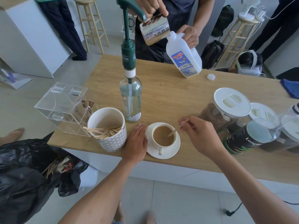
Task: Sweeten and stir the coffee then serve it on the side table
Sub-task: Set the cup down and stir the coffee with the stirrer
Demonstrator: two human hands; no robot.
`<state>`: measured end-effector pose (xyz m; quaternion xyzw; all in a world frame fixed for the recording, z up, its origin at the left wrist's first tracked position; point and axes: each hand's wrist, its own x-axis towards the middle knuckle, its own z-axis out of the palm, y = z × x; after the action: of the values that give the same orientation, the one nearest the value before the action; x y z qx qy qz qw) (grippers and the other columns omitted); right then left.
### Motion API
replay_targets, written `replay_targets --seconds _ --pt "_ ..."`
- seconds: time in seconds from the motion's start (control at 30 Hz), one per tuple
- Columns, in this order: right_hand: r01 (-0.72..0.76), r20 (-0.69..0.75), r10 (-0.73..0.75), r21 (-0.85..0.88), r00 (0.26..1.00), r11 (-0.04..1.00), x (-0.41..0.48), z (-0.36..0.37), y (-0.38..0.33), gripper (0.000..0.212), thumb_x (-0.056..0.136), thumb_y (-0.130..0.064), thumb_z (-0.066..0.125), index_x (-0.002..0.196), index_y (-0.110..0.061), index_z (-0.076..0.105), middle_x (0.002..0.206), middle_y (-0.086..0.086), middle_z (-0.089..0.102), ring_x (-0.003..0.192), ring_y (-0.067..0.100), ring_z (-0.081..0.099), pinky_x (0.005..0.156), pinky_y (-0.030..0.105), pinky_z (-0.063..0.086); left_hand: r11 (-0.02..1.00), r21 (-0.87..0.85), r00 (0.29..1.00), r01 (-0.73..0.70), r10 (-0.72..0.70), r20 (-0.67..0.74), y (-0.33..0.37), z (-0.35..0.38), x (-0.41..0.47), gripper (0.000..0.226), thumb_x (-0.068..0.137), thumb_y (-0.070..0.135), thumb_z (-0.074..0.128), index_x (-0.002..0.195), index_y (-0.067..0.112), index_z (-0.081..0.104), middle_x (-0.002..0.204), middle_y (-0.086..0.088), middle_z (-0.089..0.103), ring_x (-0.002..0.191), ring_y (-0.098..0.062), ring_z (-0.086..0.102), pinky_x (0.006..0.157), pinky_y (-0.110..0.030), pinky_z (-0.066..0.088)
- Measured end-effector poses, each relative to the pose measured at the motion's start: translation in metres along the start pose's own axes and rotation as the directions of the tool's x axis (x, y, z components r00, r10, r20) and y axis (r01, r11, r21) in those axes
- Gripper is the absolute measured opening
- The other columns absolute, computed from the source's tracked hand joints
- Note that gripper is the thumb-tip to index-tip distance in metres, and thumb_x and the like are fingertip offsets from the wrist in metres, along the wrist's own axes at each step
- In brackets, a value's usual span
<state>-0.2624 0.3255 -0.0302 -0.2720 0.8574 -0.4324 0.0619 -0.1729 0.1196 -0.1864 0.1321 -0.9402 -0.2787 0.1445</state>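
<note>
Stirring underway: right hand (200, 136) pinches thin wooden stir stick (173, 132) dipped in milky coffee in white ceramic cup (163, 137) on saucer, wooden table (169, 94). Left hand (135, 143) flat, open, beside saucer. Serving to side table remains.

The cup (163, 137) is hemmed in: the stick holder (108, 128) stands just left of the left hand's fingers (140, 128), the syrup bottle (130, 101) just beyond them, and the lidded jars (225, 109) (and a dark tin (246, 139)) crowd right of the right hand (199, 135). Bare tabletop (174, 94) lies open beyond both hands' fingertips, toward the tilted milk jug (184, 60).
</note>
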Motion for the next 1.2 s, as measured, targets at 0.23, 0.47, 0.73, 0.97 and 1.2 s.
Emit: replay_targets --seconds 0.23,0.47,0.73,0.97,1.2 --pt "-0.022 0.004 0.022 -0.02 1.0 1.0 -0.0029 -0.0032 0.0025 0.025 0.096 -0.014 0.058 0.081 -0.032 0.067 0.071 -0.012 0.072 0.069 0.007 0.068 0.064 0.019 0.053 1.0 -0.013 1.0 -0.011 0.011 -0.008 0.0015 -0.0004 -0.0005 0.043 0.101 0.013 0.036 0.143 0.009 0.044 0.149 -0.005 0.044 0.144 -0.015 0.027 0.116 -0.018 0.01" --pt "-0.043 0.071 0.041 0.03 0.997 0.999 -0.0053 0.0048 -0.0003 0.024 0.096 -0.015 0.059 0.085 -0.034 0.068 0.077 -0.017 0.074 0.075 0.005 0.07 0.069 0.018 0.054 1.0 -0.025 1.0 -0.017 0.016 -0.006 0.0015 -0.0006 -0.0004 0.043 0.101 0.013 0.036 0.143 0.008 0.044 0.149 -0.006 0.045 0.144 -0.017 0.029 0.118 -0.021 0.013" --pt "-0.022 -0.022 0.022 0.005 1.0 1.0 -0.0003 -0.001 -0.0004 0.018 0.096 -0.015 0.059 0.087 -0.03 0.067 0.084 -0.014 0.073 0.079 0.005 0.07 0.07 0.015 0.053 1.0 -0.019 1.0 -0.016 0.016 -0.008 0.0002 -0.0004 0.0004 0.043 0.101 0.013 0.037 0.143 0.009 0.045 0.149 -0.007 0.045 0.144 -0.017 0.029 0.117 -0.021 0.014" --pt "-0.031 -0.027 0.03 -0.033 0.999 0.999 -0.0037 -0.0001 0.0022 0.025 0.096 -0.011 0.056 0.08 -0.029 0.066 0.076 -0.013 0.072 0.073 0.005 0.069 0.064 0.013 0.051 1.0 -0.021 1.0 -0.019 0.019 -0.007 0.0017 -0.0014 0.0001 0.042 0.101 0.013 0.036 0.143 0.008 0.044 0.149 -0.007 0.045 0.144 -0.018 0.029 0.117 -0.02 0.012" --pt "-0.059 0.105 0.059 0.002 0.993 0.998 -0.0013 0.0006 -0.0007 0.021 0.096 -0.016 0.059 0.087 -0.03 0.07 0.08 -0.013 0.075 0.079 0.004 0.07 0.069 0.016 0.052 0.999 -0.025 1.0 -0.02 0.02 0.001 0.0015 -0.0014 0.0003 0.042 0.102 0.013 0.036 0.142 0.008 0.045 0.148 -0.007 0.046 0.144 -0.019 0.03 0.118 -0.024 0.016"
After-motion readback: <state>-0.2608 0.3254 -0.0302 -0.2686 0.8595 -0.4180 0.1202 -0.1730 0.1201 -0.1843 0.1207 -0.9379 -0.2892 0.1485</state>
